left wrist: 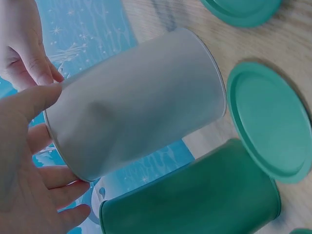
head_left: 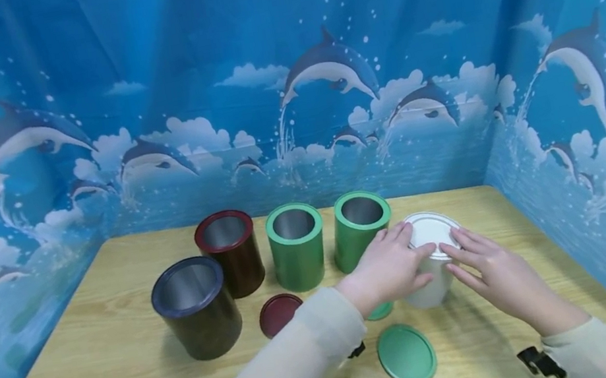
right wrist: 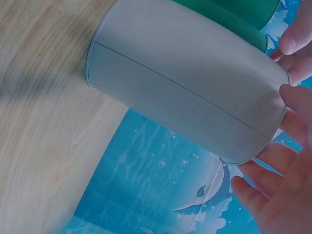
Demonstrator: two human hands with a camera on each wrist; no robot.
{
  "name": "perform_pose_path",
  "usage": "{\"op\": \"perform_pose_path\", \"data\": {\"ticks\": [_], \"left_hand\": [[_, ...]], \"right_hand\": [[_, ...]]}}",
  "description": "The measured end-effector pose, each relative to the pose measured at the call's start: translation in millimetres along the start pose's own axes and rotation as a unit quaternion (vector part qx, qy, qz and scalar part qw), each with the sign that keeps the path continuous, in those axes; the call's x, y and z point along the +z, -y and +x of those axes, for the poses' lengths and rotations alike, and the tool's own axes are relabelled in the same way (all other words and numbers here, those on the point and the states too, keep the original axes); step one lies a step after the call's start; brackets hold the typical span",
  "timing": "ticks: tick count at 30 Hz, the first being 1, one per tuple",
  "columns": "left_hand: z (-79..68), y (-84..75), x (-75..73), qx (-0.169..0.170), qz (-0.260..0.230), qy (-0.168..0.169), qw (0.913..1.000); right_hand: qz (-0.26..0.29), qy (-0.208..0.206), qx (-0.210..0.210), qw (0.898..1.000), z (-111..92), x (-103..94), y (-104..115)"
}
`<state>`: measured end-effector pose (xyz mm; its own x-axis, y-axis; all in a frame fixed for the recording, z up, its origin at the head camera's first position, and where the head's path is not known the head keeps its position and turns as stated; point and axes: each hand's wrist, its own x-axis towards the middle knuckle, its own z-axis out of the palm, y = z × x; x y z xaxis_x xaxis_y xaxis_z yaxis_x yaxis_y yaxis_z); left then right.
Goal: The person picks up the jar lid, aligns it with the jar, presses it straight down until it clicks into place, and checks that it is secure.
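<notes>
Right, both hands are up at the white can, which stands upright at the right of the group on the wooden table. The white lid sits on top of it, and here's the left hand on its left side: fingers spread and fairly straight, not clenched, tips touching the lid and rim, thumb low at the near edge. Across from it, the right hand mirrors that, fingers loosely extended against the right of the rim, thumb by the can's side.

On markings, the wall of that can shows plain pale grey-white in the wrist views, with one thin dark seam running lengthwise on the right wrist's side.

Now along the row: a green can just to the left, its mouth uncovered, then a second green can, open too. Next a dark red can, and nearer, at the far left, a black can, both topless.

Down in front, a dark red lid lies flat, a green lid rests nearest the person, and another green lid peeks out under the left wrist. Behind it all, a blue backdrop printed with leaping dolphins and clouds.
</notes>
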<state>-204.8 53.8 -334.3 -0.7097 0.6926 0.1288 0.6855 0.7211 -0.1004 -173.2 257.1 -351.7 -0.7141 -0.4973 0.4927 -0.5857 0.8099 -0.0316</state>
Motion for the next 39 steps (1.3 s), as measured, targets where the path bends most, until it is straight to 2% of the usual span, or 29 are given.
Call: {"op": "perform_pose_path", "data": {"ticks": [9, 18, 25, 33, 37, 39], "left_hand": [[2.9, 2.5, -2.0, 0.023, 0.038, -0.002, 0.9990], [1.0, 5.0, -7.5, 0.004, 0.020, 0.009, 0.9997], [6.4, 5.1, -5.1, -0.023, 0.002, 0.005, 0.9997], [13.1, 1.6, 2.4, -0.021, -0.010, 0.037, 0.9990], [15.7, 0.5, 7.8, -0.019, 0.006, 0.033, 0.9993], [17.1, -0.2, 10.4, -0.015, 0.013, 0.023, 0.9995]], "right_hand": [[0.017, 0.010, 0.029, 0.999, 2, -3.5, 4], [0.016, 0.014, 0.016, 1.000, 5, -3.8, 2], [0.035, 0.061, 0.039, 0.997, 2, -6.2, -3], [0.037, 0.100, 0.053, 0.993, 8, -7.1, -6], [0.034, 0.122, 0.072, 0.989, 9, -4.8, -4], [0.031, 0.119, 0.078, 0.989, 7, -3.7, -3]]}}
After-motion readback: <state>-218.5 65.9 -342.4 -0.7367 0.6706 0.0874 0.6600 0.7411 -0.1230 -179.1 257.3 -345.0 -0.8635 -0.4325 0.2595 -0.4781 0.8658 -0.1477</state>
